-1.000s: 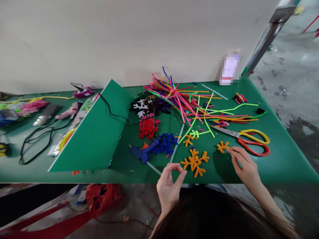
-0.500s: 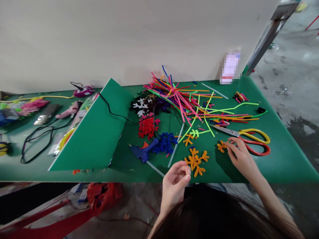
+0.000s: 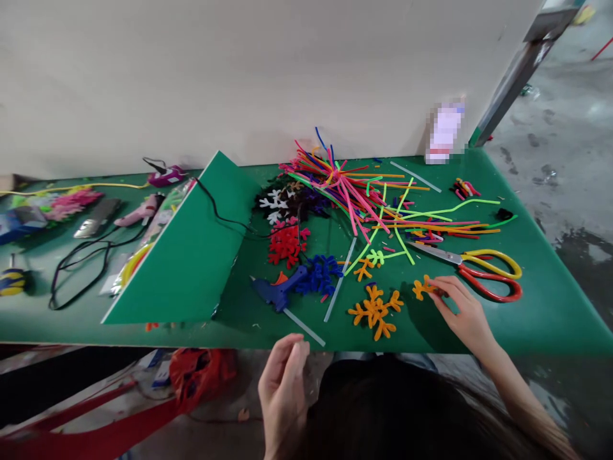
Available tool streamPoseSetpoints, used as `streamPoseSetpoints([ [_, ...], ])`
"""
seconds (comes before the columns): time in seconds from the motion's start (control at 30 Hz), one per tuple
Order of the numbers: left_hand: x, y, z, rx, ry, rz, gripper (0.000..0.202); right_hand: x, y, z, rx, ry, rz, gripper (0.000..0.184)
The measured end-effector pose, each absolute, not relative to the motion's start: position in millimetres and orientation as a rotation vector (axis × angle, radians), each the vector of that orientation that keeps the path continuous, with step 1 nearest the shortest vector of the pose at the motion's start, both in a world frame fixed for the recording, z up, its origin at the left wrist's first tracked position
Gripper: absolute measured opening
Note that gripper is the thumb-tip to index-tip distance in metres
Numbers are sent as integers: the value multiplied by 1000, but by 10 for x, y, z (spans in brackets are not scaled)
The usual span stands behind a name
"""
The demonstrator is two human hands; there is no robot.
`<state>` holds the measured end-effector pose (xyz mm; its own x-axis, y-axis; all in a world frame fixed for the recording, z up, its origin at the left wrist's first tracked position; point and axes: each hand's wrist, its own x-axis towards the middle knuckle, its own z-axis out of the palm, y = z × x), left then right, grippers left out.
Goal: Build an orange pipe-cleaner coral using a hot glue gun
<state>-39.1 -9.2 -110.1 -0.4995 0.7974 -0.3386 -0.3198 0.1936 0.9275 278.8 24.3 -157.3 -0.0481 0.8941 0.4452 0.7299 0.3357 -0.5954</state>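
My right hand (image 3: 462, 310) pinches a small orange branched pipe-cleaner piece (image 3: 422, 289) just above the green tabletop (image 3: 541, 319), left of the scissors (image 3: 479, 268) with red and yellow handles. My left hand (image 3: 285, 383) is at the table's front edge, fingers curled together, and nothing shows in them. Nearest to it is a blue glue gun (image 3: 278, 291) with a clear glue stick (image 3: 304, 327) sticking out of its back. Between the hands lies a larger orange pipe-cleaner snowflake (image 3: 376, 310). A small orange piece (image 3: 364, 268) lies behind it.
Blue (image 3: 322, 275), red (image 3: 287, 243) and white (image 3: 272, 206) branched pieces lie behind the glue gun. Loose pipe cleaners (image 3: 345, 191) spread across the back. A green board (image 3: 177, 268) stands slanted on the left. A phone (image 3: 445, 131) leans on the wall.
My left hand has moved left and toward me, away from the orange snowflake, its fingers closing further. My right hand has shifted slightly left and lifted the small orange piece a little.
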Motion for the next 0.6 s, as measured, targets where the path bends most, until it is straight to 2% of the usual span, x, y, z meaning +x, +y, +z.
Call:
streamPoseSetpoints([
  [0.13, -491, -104, -1123, 591, 1525, 1462, 40, 2608, 232, -1324, -1312, -1771, 299, 28],
  [0.3, -431, -106, -1104, 1083, 1535, 1445, 63, 2474, 178, -1064, -1321, -1661, 435, 28],
  [0.37, -378, -78, -1076, 1313, 1512, 1347, 51, 2400, 125, -978, -1323, -1593, 515, 29],
  [0.47, -224, 26, -965, 1710, 1237, 1186, 26, 2250, 54, -845, -1245, -1596, 600, 33],
  [0.6, 62, 215, -699, 1856, 965, 1227, 19, 2098, -11, -654, -1135, -1728, 615, 37],
])
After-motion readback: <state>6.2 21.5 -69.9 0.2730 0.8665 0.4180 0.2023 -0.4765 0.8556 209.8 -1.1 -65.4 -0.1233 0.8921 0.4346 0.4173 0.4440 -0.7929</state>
